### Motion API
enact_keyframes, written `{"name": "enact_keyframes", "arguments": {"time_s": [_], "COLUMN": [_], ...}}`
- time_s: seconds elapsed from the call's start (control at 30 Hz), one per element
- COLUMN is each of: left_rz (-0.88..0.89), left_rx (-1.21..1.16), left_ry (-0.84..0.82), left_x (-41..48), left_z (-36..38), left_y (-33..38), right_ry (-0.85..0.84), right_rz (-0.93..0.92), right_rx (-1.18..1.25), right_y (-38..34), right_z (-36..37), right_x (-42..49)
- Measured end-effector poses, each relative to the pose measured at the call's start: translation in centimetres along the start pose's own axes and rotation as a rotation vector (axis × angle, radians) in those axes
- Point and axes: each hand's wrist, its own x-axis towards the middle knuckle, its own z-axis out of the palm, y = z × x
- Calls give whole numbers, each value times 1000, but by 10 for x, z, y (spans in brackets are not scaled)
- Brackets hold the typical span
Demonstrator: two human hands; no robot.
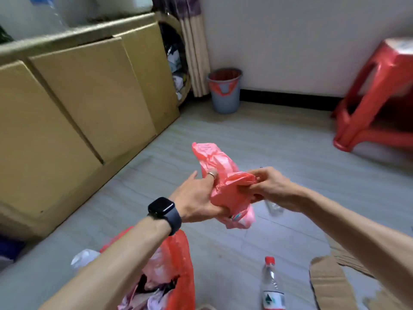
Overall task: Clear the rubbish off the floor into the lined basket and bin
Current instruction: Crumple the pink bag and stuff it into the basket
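Two grips, left hand (196, 198) and right hand (268, 186), clutch one crumpled pink bag (220, 162)

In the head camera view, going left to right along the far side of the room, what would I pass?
Along the far side: cardboard boxes → curtain → grey bin with a red liner → red plastic stool.

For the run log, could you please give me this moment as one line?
left hand: grips pink bag | right hand: pinches same bag | red-capped bottle: upright on floor | lined bin: by wall
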Motion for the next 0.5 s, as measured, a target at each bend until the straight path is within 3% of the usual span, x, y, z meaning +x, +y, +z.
{"name": "enact_keyframes", "arguments": {"time_s": [0.13, 0.2, 0.27, 0.37, 0.5], "left_rz": [-87, -117, -159, -243, -287], "left_rx": [-253, -363, -628, -1031, -1097], "left_ry": [185, 242, 281, 283, 197], "left_x": [-50, -71, -88, -103, -124], "left_z": [-20, -23, -24, -24, -17], "left_y": [34, 41, 47, 59, 76], "right_ry": [184, 160, 60, 36, 85], "right_rz": [-115, -140, -98, -117, -114], "right_rx": [-70, -109, -119, -218, -217], "right_y": [-48, -59, -69, -67, -65], "right_z": [20, 30, 41, 51, 68], "right_x": [-61, -84, -106, -122, -140]}}
